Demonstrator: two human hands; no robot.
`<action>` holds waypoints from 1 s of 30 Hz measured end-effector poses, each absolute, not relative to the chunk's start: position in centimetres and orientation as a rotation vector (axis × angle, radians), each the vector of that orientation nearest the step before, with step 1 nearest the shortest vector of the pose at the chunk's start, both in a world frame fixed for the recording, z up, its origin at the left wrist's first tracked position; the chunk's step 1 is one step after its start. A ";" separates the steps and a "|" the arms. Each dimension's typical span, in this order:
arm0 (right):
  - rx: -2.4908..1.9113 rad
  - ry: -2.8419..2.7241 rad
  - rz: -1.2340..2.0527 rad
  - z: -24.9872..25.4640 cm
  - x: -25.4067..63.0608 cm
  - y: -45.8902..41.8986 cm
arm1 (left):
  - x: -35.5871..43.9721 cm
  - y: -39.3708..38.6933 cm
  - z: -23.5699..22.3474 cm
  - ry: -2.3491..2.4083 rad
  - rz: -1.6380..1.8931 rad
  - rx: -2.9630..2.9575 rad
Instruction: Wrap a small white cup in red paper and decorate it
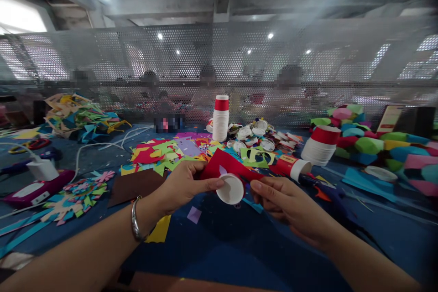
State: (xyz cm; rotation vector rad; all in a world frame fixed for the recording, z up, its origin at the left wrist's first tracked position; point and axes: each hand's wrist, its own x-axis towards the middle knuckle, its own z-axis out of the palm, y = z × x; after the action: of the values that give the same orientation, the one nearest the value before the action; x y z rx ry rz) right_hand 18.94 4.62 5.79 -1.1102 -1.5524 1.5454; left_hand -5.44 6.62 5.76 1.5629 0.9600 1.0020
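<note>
My left hand (186, 180), with a silver bangle at the wrist, is closed on a sheet of red paper (218, 163) and a round white paper cup bottom (232, 190). Its thumb presses on the disc's left rim, and the disc's pale face is toward me. My right hand (275, 198) is closed just right of the disc, by the red paper's right end. What its curled fingers hold is hidden. Beneath the disc lies a small lilac paper square (194, 215) on the dark blue table (219, 251).
Stacked paper cups (221, 123) stand behind cut discs (258, 132); another stack (320, 146) leans at right. Paper scraps (160, 153) spread across the middle. A glue gun (333, 198) lies right, a purple power strip (37, 191) left. Coloured paper pieces (379, 146) pile up far right.
</note>
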 end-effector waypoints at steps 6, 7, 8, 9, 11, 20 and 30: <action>-1.108 -1.537 1.566 5.6 19.0 4.7 | -5.4 6.5 5.9 0.975 1.040 1.554; -1.110 -1.536 1.567 5.6 19.0 4.8 | -5.4 6.5 6.0 0.973 1.042 1.554; -1.111 -1.535 1.567 5.6 19.1 4.8 | -5.4 6.5 6.0 0.972 1.041 1.551; -1.111 -1.534 1.568 5.6 19.1 4.8 | -5.4 6.5 6.1 0.969 1.040 1.546; -1.112 -1.537 1.568 5.5 19.1 4.8 | -5.4 6.5 6.1 0.952 1.030 1.533; -1.112 -1.585 1.537 5.8 18.9 4.6 | -5.5 6.4 6.1 0.907 0.994 1.567; -1.100 -1.597 1.531 5.8 18.9 4.6 | -5.5 6.4 6.1 0.903 0.982 1.555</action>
State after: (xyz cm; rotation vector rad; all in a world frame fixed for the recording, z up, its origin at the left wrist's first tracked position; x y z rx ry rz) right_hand 18.87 4.60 5.81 -1.0997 -1.5970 1.5306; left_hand -5.46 6.42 6.09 1.5549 0.9034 0.9824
